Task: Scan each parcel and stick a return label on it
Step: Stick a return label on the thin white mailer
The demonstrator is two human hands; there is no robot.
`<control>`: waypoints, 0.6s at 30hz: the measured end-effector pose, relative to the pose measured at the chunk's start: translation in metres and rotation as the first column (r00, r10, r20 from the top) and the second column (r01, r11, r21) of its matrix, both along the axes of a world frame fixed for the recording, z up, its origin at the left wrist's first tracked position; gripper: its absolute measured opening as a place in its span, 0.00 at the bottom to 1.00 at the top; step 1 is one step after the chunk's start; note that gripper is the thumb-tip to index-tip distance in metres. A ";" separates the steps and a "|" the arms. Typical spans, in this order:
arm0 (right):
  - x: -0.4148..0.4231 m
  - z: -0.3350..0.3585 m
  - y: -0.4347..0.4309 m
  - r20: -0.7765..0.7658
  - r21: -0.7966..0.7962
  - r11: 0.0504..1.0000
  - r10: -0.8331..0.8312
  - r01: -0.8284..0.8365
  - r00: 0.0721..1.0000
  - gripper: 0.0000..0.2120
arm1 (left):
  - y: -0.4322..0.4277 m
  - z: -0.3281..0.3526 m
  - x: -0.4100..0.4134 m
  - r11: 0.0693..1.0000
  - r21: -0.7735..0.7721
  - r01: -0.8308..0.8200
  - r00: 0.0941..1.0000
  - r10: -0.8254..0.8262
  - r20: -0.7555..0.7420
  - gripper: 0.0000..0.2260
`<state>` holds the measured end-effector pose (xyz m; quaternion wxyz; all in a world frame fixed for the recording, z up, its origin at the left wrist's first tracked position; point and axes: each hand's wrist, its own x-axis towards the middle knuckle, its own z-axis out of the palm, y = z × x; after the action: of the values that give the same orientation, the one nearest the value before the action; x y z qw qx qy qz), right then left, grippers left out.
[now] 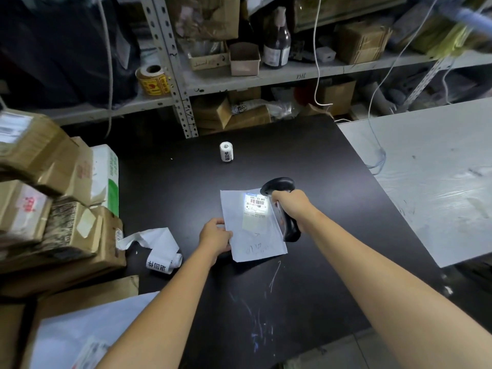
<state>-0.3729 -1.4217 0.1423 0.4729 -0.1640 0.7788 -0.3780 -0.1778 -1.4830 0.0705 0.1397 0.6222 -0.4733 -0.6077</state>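
Note:
A flat white parcel bag lies on the black table. Its shipping label, near the top right corner, is lit by the scanner's light. My left hand pins the bag's left edge. My right hand grips a black handheld scanner, its head aimed down at the label from the right. A partly unrolled roll of return labels lies left of my left hand. A second small label roll stands farther back on the table.
Brown cardboard parcels are stacked along the table's left side, with a white bag at the near left. A white table adjoins on the right. Metal shelving with boxes, a bottle and hanging cables stands behind.

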 end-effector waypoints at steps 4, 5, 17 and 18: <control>0.002 0.004 -0.001 -0.016 -0.007 1.000 -0.021 0.021 1.000 0.09 | -0.001 0.000 0.000 1.000 -0.005 -0.003 1.000 0.003 -0.014 0.12; 0.002 0.004 0.000 -0.021 -0.005 1.000 -0.022 0.022 1.000 0.09 | -0.001 0.000 0.001 1.000 -0.004 -0.003 1.000 0.003 -0.014 0.12; -0.021 -0.025 0.021 -0.237 -0.005 0.997 -0.073 0.074 0.969 0.10 | -0.001 -0.006 0.010 1.000 -0.004 0.023 0.998 -0.023 0.061 0.11; -0.025 -0.031 0.028 -0.264 0.001 0.996 -0.088 0.091 0.961 0.08 | 0.000 -0.008 0.012 1.000 -0.003 0.031 0.997 -0.030 0.069 0.11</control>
<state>-0.3980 -1.3934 0.1111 0.3488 -0.1742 0.8439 -0.3685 -0.1653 -1.4828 0.0628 0.1155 0.6352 -0.4886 -0.5870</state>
